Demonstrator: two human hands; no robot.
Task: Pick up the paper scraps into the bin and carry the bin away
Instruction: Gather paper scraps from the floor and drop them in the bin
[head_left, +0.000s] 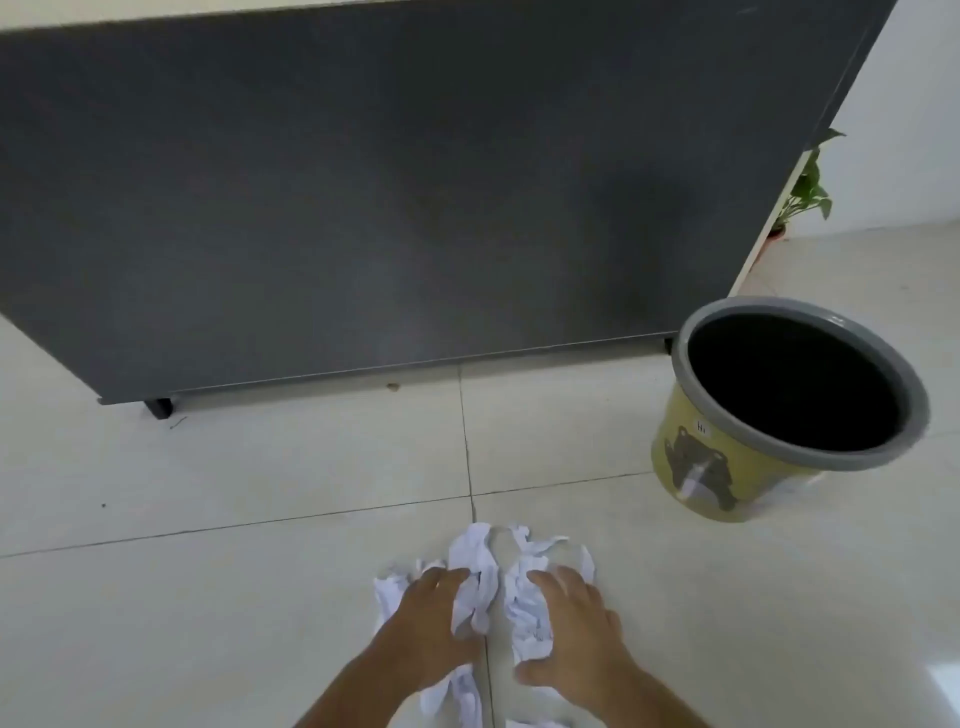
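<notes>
Both your hands are down on the floor tiles (208, 597), palms flat on a heap of crumpled white paper scraps (485, 577). Your left hand (434, 618) lies on the left part of the heap, fingers spread and slightly curled, with a fold of paper bunched up against its fingertips; your right hand (574, 623) presses the right part, thumb splayed toward you. Neither hand has closed round anything: the paper is under them, not lifted. Scraps stick out past your fingertips, between the two hands, and back along your left wrist. Count of separate pieces: cannot tell, they overlap in one pile. One bin (727, 467), yellow with a bear print and a grey rim, stands upright beyond and to the right of your right hand, well apart from the pile, its inside dark. Farther off, one dark grey panel (389, 197) on small feet; past its right edge, one green potted plant (808, 192).
</notes>
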